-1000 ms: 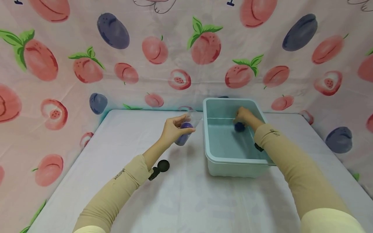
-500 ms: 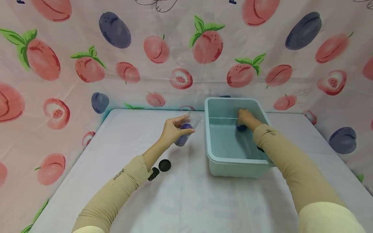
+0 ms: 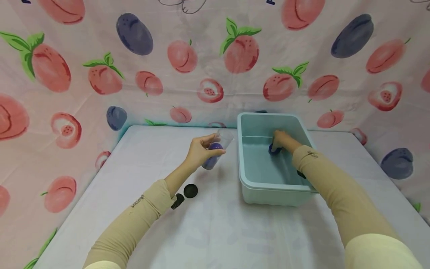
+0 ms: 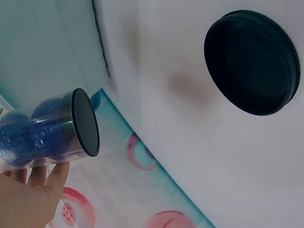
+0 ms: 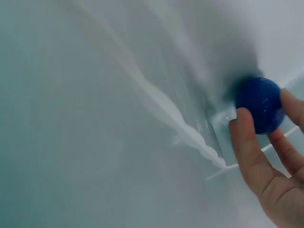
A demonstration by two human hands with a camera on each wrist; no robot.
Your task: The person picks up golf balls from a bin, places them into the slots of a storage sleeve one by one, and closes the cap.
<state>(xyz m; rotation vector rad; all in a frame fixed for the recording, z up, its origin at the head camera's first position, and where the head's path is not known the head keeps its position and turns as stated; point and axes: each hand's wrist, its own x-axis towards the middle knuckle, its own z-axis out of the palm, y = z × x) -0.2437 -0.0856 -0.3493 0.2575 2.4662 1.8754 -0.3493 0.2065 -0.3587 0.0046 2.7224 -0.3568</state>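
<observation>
My left hand (image 3: 201,150) grips a clear plastic tube (image 3: 216,148), held tilted just above the table to the left of the tub. The left wrist view shows the tube (image 4: 57,130) with a black end cap and blue balls inside, my fingertips (image 4: 33,183) under it. My right hand (image 3: 281,139) reaches into the pale teal tub (image 3: 248,183) and pinches a blue ball (image 3: 273,150) near the far inner wall. In the right wrist view the thumb and fingers (image 5: 251,142) close on either side of the ball (image 5: 259,103).
A round black lid (image 3: 190,190) lies on the white tablecloth near my left forearm, also large in the left wrist view as the lid (image 4: 251,61). A fruit-print cloth (image 3: 134,74) walls in the back and sides of the table.
My right hand and the blue ball have shifted slightly left inside the tub. The left hand holds the tube in nearly the same place.
</observation>
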